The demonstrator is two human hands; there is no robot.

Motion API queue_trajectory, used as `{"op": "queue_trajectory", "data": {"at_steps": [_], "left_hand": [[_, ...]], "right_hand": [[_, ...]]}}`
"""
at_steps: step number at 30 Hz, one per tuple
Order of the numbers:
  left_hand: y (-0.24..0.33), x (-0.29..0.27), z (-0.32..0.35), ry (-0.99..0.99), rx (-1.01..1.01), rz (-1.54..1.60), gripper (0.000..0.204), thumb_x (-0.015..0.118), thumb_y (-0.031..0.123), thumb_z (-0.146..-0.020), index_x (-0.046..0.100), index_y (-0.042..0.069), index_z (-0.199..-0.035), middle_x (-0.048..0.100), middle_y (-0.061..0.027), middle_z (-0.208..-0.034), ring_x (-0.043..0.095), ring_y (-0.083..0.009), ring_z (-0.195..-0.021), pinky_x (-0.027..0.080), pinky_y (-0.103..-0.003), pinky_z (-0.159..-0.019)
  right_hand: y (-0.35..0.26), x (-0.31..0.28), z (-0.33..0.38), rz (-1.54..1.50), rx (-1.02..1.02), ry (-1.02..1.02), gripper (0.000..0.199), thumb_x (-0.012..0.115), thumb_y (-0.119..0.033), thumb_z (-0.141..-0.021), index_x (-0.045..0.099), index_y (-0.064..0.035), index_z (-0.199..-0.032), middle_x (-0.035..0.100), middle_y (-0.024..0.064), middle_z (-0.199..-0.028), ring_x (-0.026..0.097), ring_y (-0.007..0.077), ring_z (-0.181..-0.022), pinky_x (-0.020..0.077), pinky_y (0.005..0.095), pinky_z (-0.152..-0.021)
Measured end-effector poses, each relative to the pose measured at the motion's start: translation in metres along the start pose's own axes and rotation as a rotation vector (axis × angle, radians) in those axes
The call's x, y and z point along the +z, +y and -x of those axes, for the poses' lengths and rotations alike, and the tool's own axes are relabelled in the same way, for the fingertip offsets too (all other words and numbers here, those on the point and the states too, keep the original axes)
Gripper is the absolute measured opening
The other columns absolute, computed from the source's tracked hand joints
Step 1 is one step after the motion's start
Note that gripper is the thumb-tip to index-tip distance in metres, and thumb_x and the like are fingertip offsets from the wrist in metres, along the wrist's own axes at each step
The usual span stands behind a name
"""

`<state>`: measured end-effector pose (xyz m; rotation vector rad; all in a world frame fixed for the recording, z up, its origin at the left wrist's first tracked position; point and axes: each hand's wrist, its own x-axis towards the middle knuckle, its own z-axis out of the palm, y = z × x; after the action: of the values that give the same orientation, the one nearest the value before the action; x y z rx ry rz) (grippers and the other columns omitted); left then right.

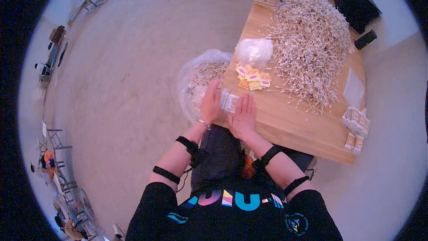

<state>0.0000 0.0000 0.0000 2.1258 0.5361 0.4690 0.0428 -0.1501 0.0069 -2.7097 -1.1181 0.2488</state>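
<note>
A small clear plastic packet of slim white-tipped swabs (230, 101) lies at the tabletop's (294, 127) near left edge, between the two hands. The left hand (210, 102) is held flat along its left side, fingers straight; the right hand (243, 117) lies flat at its right end, fingers extended and close together. The tabletop is smooth, pale wood-grained. Just beyond sit glossy yellow-and-white sachets (253, 78) and a crinkled, translucent plastic bundle (255, 52); a bristling swab heap (310, 49) covers much of the right. A filmy bag (185, 80) of loose swabs stands beside the edge.
</note>
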Motion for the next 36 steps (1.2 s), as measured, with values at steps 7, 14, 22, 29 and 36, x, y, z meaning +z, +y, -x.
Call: {"op": "queue_trajectory", "data": {"at_steps": [7,14,22,29,36], "left_hand": [[-0.045,-0.018,-0.009,0.1,-0.055,-0.193,0.04,0.041,0.02,-0.089,0.043,-0.002,-0.123,0.048,-0.0208,-0.121,0.043,-0.0321,-0.115,0.03,-0.036,-0.1],[-0.051,-0.007,-0.009,-0.062,-0.275,0.282,0.041,0.039,0.025,-0.092,0.044,-0.003,-0.122,0.052,-0.0154,-0.118,0.048,-0.0224,-0.109,0.035,-0.03,-0.095],[-0.055,-0.003,-0.009,-0.069,-0.328,0.521,0.039,0.037,0.026,-0.093,0.046,-0.003,-0.119,0.056,-0.0142,-0.112,0.053,-0.0191,-0.102,0.039,-0.028,-0.09],[-0.04,-0.005,-0.009,-0.038,-0.317,0.513,0.038,0.036,0.025,-0.094,0.047,-0.003,-0.117,0.057,-0.0147,-0.109,0.054,-0.0197,-0.101,0.041,-0.029,-0.089],[-0.045,-0.01,-0.008,-0.011,-0.256,0.285,0.032,0.038,0.021,-0.091,0.053,0.0,-0.112,0.06,-0.0113,-0.105,0.056,-0.0188,-0.098,0.043,-0.03,-0.087]], "right_hand": [[-0.012,-0.001,-0.003,-0.036,0.002,0.052,0.081,0.043,-0.044,-0.084,0.01,0.0118,-0.133,0.006,0.0285,-0.141,0.002,0.0402,-0.132,0.003,0.0457,-0.108],[-0.014,0.001,-0.005,-0.038,0.003,0.066,0.083,0.046,-0.042,-0.082,0.008,0.0123,-0.132,0.007,0.0293,-0.14,0.002,0.0405,-0.132,0.0041,0.0461,-0.108],[-0.025,0.004,-0.01,-0.042,-0.015,0.035,0.083,0.046,-0.044,-0.082,0.01,0.0125,-0.132,0.007,0.0298,-0.14,0.002,0.0414,-0.132,0.0035,0.0472,-0.107],[-0.039,0.008,-0.015,-0.022,0.011,0.046,0.083,0.044,-0.046,-0.083,0.011,0.0131,-0.132,0.005,0.0299,-0.14,0.0,0.041,-0.132,0.0025,0.0473,-0.107],[-0.051,0.002,-0.018,-0.085,-0.037,0.043,0.084,0.048,-0.042,-0.082,0.01,0.0142,-0.131,0.005,0.0313,-0.139,0.0,0.0417,-0.132,0.0029,0.0477,-0.107]]}}
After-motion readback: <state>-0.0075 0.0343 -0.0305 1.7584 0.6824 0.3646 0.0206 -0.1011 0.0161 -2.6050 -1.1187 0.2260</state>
